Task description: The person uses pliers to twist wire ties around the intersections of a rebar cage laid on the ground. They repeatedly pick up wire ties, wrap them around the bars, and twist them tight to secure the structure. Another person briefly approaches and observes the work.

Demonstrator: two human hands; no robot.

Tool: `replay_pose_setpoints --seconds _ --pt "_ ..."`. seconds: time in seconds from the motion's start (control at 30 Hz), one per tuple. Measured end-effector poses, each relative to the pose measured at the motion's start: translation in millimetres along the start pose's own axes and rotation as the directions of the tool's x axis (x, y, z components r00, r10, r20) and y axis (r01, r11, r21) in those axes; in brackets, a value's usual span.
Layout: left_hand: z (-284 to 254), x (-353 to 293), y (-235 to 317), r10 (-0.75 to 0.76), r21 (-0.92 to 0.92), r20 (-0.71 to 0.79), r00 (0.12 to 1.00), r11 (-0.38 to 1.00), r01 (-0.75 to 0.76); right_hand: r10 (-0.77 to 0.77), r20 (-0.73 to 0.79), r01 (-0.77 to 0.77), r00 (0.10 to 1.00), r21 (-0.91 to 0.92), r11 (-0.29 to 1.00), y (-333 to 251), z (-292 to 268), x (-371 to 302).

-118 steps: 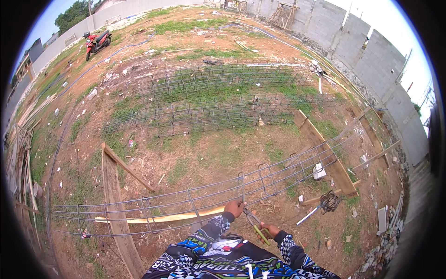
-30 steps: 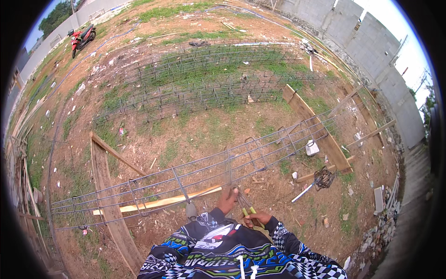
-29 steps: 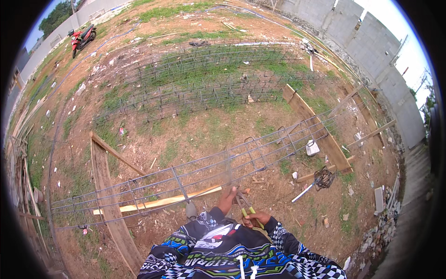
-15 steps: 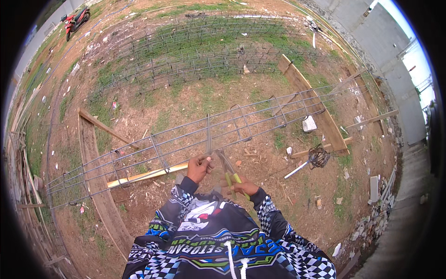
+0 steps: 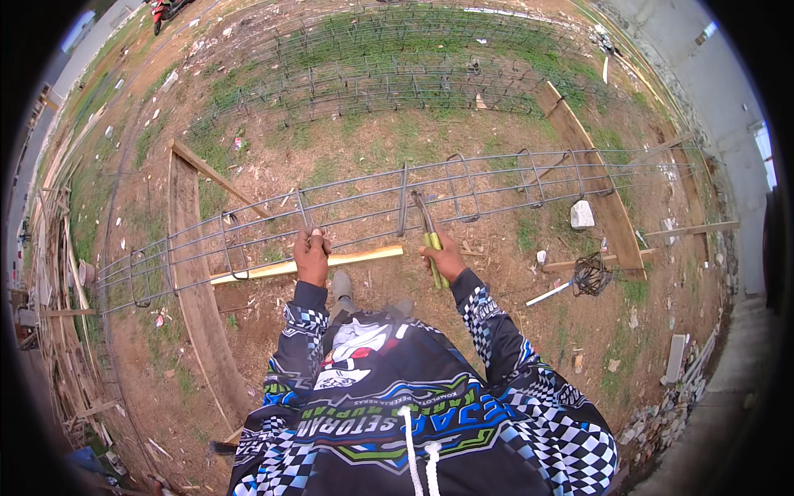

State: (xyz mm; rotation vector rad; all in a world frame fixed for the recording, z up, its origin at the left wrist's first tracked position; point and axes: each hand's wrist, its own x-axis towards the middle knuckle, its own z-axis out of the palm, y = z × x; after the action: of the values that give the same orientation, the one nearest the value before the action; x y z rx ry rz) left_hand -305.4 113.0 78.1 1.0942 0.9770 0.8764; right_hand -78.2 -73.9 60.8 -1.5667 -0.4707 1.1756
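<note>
A long rebar cage (image 5: 356, 199) of thin steel bars and square stirrups lies across in front of me, raised on wooden supports. My left hand (image 5: 313, 259) is closed on the near side of the cage, at the lower end of a stirrup (image 5: 303, 208). In my right hand (image 5: 447, 259) are pincers (image 5: 429, 225) with yellow-green handles. Their jaws point away from me and reach over the cage bars, just right of another stirrup (image 5: 404, 198). Whether the jaws grip anything is too small to tell.
Wooden boards stand under the cage at left (image 5: 188, 248) and right (image 5: 591, 165). A pale wood strip (image 5: 306, 264) lies below it. To the right are a white block (image 5: 582, 215) and a coil of dark wire (image 5: 592, 274). More rebar cages (image 5: 372, 87) lie on the grass beyond.
My left hand has moved left, away from the pincers, onto the cage. My right hand has brought the pincers forward, their jaws now over the bars. The view has shifted slightly.
</note>
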Motion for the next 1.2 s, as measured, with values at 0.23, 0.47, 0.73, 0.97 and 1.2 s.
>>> replay_pose_setpoints --seconds 0.23,0.47,0.73,0.97,1.2 --pt "-0.1 -28.2 -33.5 -0.145 0.028 0.023 0.989 0.989 0.145 0.022 -0.16 -0.051 0.987 -0.178 0.983 -37.4 -20.9 90.7" --pt "0.0 -36.1 -16.6 -0.153 0.097 0.042 0.987 0.984 0.148 -0.205 -0.15 0.085 0.967 -0.568 0.819 -34.9 -5.1 102.7" --pt "-5.2 -39.7 -12.5 -0.232 -0.047 0.085 0.969 0.97 0.237 -0.466 -0.249 -0.084 0.849 -0.935 0.346 -40.2 -37.2 100.9" --pt "25.0 -37.9 -3.3 -0.176 -0.291 0.137 0.975 0.934 0.209 -0.418 0.0 0.327 0.908 -0.623 0.711 -38.2 16.3 62.0" --pt "30.2 -37.8 -10.7 -0.025 -0.138 0.24 0.97 0.989 0.06 -0.053 0.443 -0.026 0.895 0.171 0.985 -4.2 106.6 -11.0"
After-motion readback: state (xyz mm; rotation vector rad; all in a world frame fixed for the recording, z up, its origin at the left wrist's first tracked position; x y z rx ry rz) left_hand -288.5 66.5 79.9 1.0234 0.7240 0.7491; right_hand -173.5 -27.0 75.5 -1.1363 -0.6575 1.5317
